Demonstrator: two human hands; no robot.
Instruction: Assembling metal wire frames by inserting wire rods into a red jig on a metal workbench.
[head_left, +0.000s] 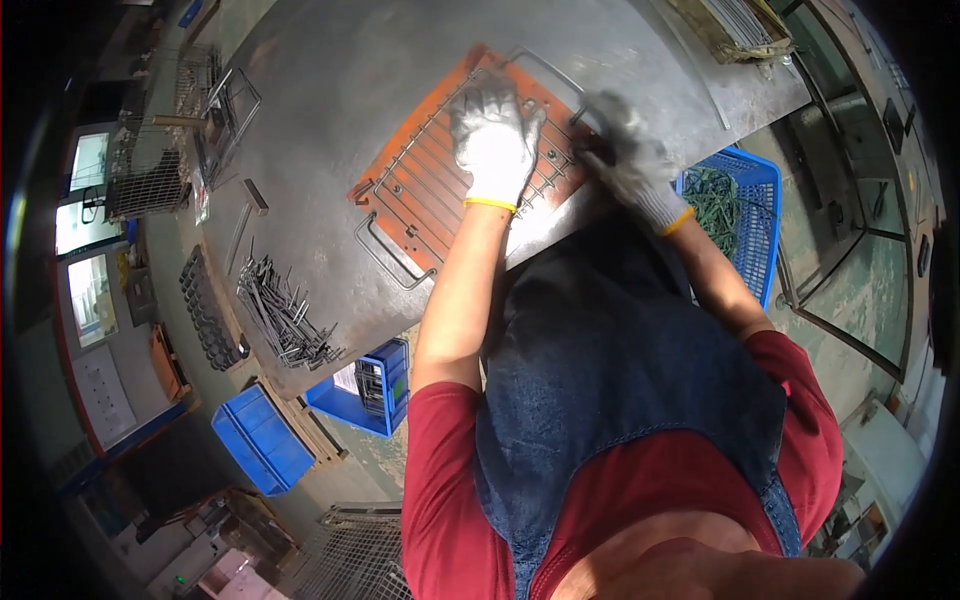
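Left hand [493,145] pressing spread fingers on wire grid [440,180] seated in orange jig [400,215]; right hand [635,165] blurred at the edge, finger state unclear; assembly looks midway, loose rods [285,315] still waiting

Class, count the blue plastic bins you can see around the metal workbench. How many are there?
3. One blue basket stands right of the bench by the right hand; two blue bins sit below the bench's near-left edge. Others may be hidden.

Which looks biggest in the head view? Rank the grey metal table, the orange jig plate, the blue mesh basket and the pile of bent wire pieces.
1. Grey metal table
2. Orange jig plate
3. Blue mesh basket, partly hidden, so unsure against the plate
4. Pile of bent wire pieces
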